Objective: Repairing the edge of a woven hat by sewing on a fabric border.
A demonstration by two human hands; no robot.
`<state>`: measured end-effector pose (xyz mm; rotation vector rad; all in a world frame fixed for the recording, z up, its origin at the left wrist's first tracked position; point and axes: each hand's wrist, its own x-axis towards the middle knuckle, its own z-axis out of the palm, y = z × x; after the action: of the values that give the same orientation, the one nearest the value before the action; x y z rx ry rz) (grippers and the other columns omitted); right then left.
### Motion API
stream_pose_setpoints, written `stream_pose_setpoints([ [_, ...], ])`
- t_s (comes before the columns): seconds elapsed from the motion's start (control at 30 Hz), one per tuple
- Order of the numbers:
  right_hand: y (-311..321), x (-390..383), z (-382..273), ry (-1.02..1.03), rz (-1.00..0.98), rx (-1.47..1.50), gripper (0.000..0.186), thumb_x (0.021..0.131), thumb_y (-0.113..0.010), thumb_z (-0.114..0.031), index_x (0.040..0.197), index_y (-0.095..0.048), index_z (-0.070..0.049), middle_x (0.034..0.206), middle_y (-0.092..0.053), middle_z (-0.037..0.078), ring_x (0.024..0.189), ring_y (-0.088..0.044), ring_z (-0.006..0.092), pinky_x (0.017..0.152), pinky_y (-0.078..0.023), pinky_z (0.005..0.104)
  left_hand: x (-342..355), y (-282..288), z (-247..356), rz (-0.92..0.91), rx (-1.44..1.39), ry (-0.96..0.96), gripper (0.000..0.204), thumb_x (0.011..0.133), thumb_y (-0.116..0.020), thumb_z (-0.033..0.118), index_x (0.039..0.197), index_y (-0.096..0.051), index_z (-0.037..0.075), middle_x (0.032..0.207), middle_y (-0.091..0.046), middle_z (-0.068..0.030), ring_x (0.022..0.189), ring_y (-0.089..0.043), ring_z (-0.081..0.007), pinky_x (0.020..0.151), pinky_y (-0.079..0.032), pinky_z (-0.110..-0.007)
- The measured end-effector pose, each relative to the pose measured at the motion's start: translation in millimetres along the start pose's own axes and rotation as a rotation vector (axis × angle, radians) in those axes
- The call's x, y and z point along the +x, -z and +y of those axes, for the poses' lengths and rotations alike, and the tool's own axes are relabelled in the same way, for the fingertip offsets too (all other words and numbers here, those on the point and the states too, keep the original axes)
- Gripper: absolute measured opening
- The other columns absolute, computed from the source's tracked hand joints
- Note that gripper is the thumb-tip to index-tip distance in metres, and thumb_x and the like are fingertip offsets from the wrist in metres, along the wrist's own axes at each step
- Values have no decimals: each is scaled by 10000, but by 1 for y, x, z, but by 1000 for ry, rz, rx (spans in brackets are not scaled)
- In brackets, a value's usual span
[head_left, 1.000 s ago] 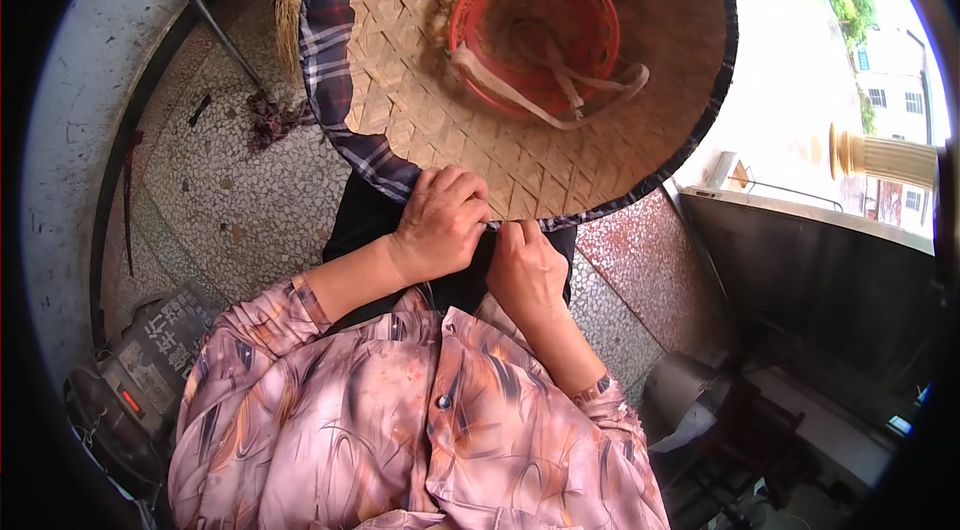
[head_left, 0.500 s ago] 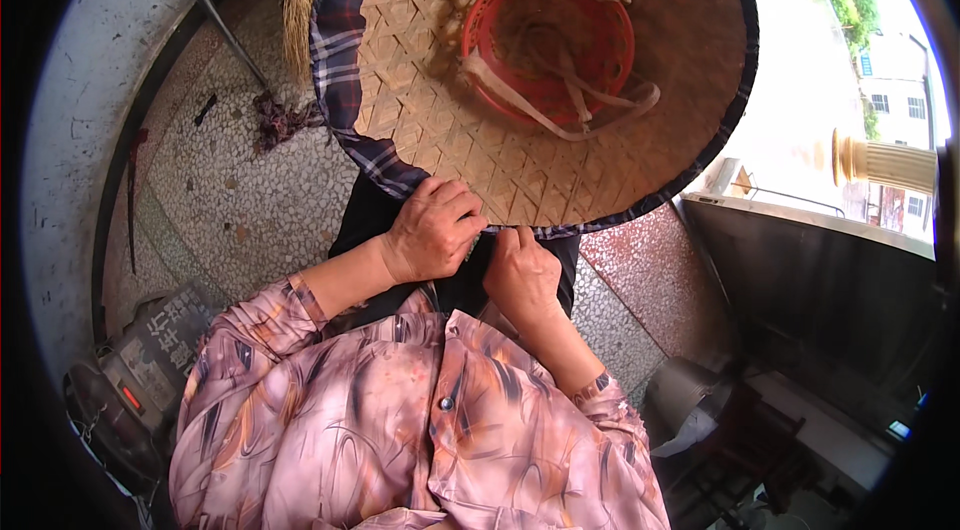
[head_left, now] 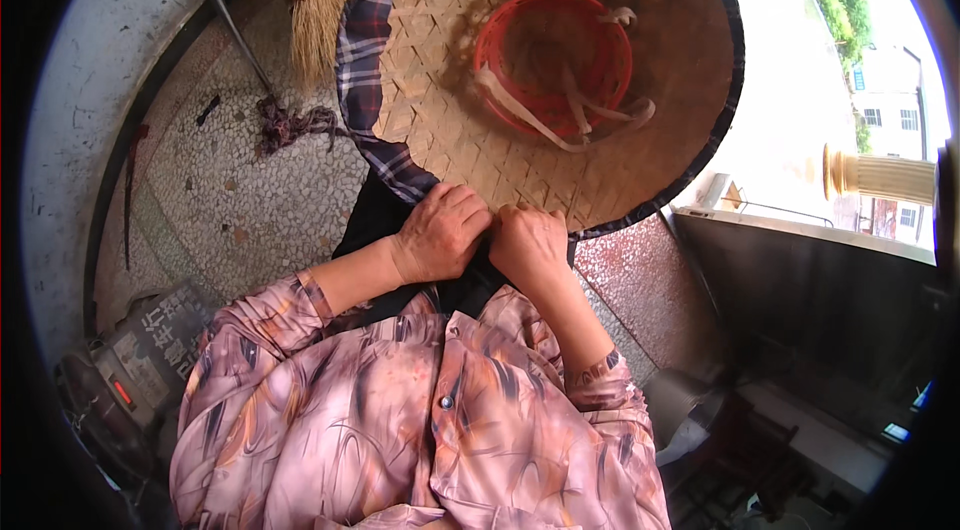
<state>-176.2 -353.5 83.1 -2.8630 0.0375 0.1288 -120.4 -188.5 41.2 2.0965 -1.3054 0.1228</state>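
Observation:
A wide woven bamboo hat [head_left: 430, 60] is tipped up in front of me, its inner side facing me. Plaid cloth [head_left: 362, 70] wraps its rim, gathered and puckered along the left. Inside sits a round red plastic headpiece [head_left: 600, 20] with a pale strap [head_left: 515, 108] looped across it. My left hand [head_left: 440, 233] is closed on the plaid cloth at the near edge. Close beside it, my right hand [head_left: 530, 242] pinches the same edge, knuckles up. The fingertips of both hands are mostly hidden; no needle or thread can be made out.
A straw broom [head_left: 320, 25] and a bent metal rod [head_left: 222, 10] stand at the far left, with a dark tangle of strands [head_left: 290, 125] on the speckled floor. A dark panel [head_left: 800, 300] lies right; a dark machine [head_left: 140, 360] sits lower left.
The hat has tilted and turned a little, its left rim shifting right. My right hand has moved up, its knuckles now over the rim; my left hand stays closed on the cloth.

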Motion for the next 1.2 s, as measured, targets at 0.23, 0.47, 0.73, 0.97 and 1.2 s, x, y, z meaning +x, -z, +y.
stream_pose_setpoints([
  [0.23, 13, 18, -1, -77, -242, -81, 172, 729, -648, -186, 740, -725, -32, 754, -707, 192, 733, -716, 360, 670, -561, 430, 3, 44, -1, -96, 141, -128, 322, 739, -683, 159, 1033, -639, 35, 1168, -570, -117, 1123, -529, -286, 966, -403, -408],
  [0.47, 35, 21, 12, -19, -372, -221, 171, 725, -667, -194, 765, -753, -51, 769, -720, 163, 754, -729, 324, 667, -560, 411, 13, 24, -5, -60, 158, -305, 217, 756, -582, 153, 911, -637, 12, 826, -544, -69, 834, -574, -237, 699, -472, -341],
  [0.73, 43, 8, 41, 28, -291, -258, 159, 743, -643, -197, 759, -722, -60, 799, -716, 156, 754, -713, 323, 665, -544, 434, 7, -6, 21, -67, 121, -184, 210, 725, -583, 142, 871, -633, -1, 870, -552, -92, 865, -565, -254, 706, -485, -336],
  [0.97, 30, 7, 58, 154, -102, -180, 176, 774, -612, -199, 790, -697, -45, 814, -703, 176, 729, -701, 338, 675, -540, 455, 2, -15, 17, -54, 100, -193, 252, 719, -591, 139, 912, -649, -14, 892, -569, -95, 885, -572, -258, 714, -490, -341],
  [1.2, 47, 2, 49, 58, -353, -241, 184, 758, -619, -199, 787, -681, -29, 839, -692, 187, 759, -694, 345, 723, -535, 455, 0, -20, 18, 7, 85, -200, 167, 754, -581, 173, 800, -649, 28, 877, -562, -71, 879, -564, -238, 678, -478, -332],
])
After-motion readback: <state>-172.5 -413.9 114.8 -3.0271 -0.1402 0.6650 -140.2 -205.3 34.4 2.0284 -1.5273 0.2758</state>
